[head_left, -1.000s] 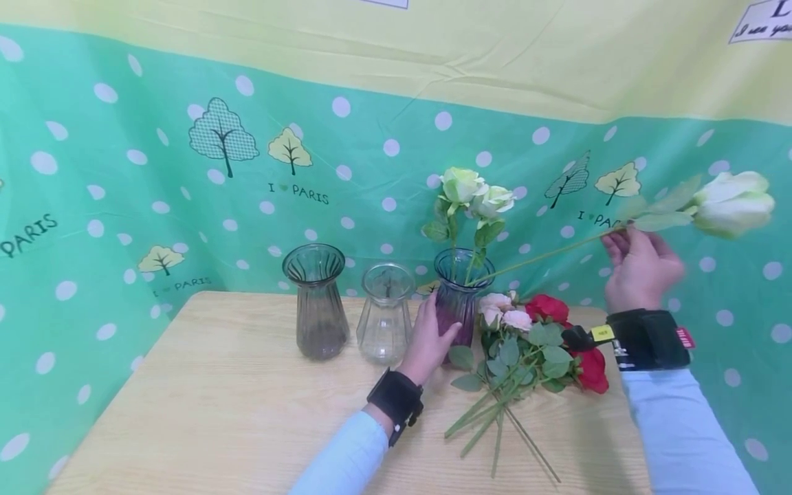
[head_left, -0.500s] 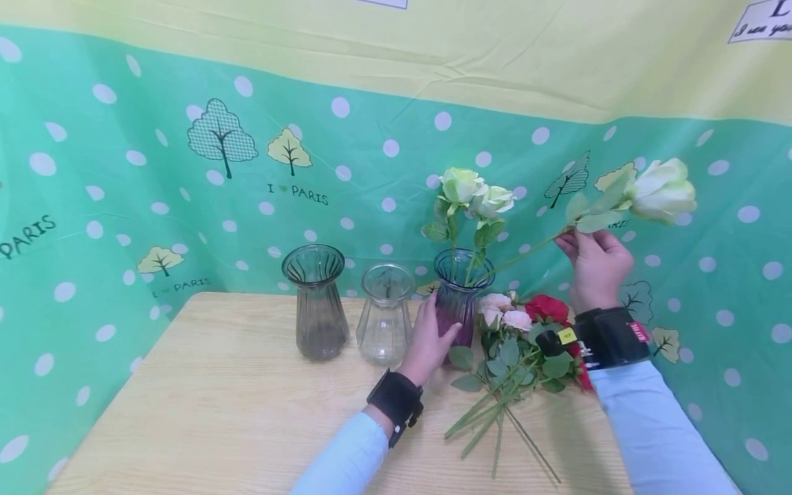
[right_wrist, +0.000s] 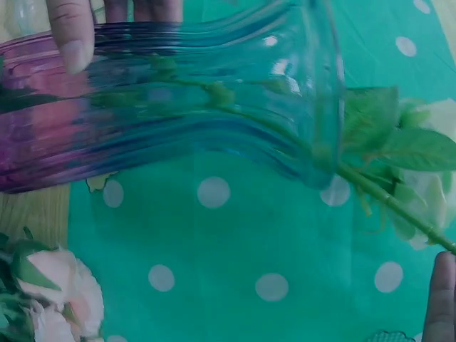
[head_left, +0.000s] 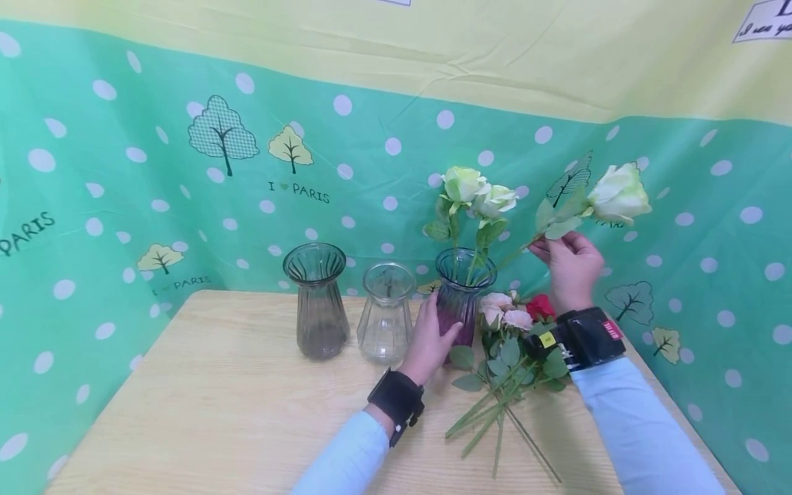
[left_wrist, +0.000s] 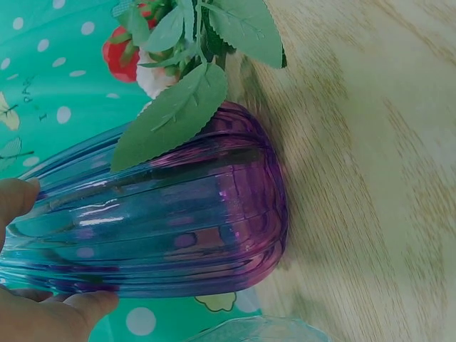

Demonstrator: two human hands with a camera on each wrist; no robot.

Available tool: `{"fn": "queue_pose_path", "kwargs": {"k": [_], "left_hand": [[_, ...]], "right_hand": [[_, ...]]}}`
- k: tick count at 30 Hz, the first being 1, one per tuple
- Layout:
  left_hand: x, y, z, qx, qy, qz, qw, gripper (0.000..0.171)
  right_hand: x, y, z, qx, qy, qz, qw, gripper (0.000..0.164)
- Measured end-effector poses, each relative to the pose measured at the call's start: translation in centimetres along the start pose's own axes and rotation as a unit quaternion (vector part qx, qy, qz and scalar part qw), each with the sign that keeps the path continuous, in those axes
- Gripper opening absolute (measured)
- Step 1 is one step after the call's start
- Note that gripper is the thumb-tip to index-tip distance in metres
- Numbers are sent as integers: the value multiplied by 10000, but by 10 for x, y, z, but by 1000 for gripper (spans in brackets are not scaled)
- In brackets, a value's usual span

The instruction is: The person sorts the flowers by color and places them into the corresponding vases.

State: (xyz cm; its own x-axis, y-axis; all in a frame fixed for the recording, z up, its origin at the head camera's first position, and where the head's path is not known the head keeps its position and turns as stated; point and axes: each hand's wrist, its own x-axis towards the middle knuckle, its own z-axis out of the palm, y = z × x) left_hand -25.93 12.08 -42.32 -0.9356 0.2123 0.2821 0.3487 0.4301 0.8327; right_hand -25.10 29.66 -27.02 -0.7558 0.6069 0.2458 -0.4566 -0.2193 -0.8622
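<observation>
My left hand (head_left: 427,345) grips the ribbed blue-purple glass vase (head_left: 456,299), thumb on one side and fingers on the other. In the left wrist view the purple base of this vase (left_wrist: 246,206) stands on the table. Two pale green-white roses (head_left: 465,184) rise from its mouth. Off to the right, my right hand (head_left: 572,269) pinches the stem of another white rose (head_left: 619,194) just below its leaves. That rose leans to the right. In the right wrist view its stem (right_wrist: 388,201) passes over the rim and down inside the glass.
A clear glass vase (head_left: 383,330) and a grey one (head_left: 322,316) stand to the left. Pink roses (head_left: 516,319) and a red rose (head_left: 541,306) lie right of the held vase, their stems (head_left: 495,416) pointing toward the table's front. A polka-dot cloth (head_left: 365,206) hangs behind.
My right hand has moved left toward the vase with the white rose, whose stem slides deeper into it. The left hand keeps its grip on the vase in the same place.
</observation>
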Motion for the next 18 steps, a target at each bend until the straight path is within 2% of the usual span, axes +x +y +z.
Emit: {"fn": "queue_pose_path", "kwargs": {"k": [3, 10, 18], "left_hand": [[0, 0, 0, 23, 6, 9, 10000, 71], [1, 1, -2, 7, -10, -51, 10000, 71], [-1, 3, -2, -64, -73, -126, 9999, 71]], "right_hand": [[-2, 5, 3, -233, -96, 130, 9996, 13], [-5, 21, 8, -1007, -558, 30, 9933, 24], [-10, 37, 10, -1619, -861, 132, 9830, 21]]}}
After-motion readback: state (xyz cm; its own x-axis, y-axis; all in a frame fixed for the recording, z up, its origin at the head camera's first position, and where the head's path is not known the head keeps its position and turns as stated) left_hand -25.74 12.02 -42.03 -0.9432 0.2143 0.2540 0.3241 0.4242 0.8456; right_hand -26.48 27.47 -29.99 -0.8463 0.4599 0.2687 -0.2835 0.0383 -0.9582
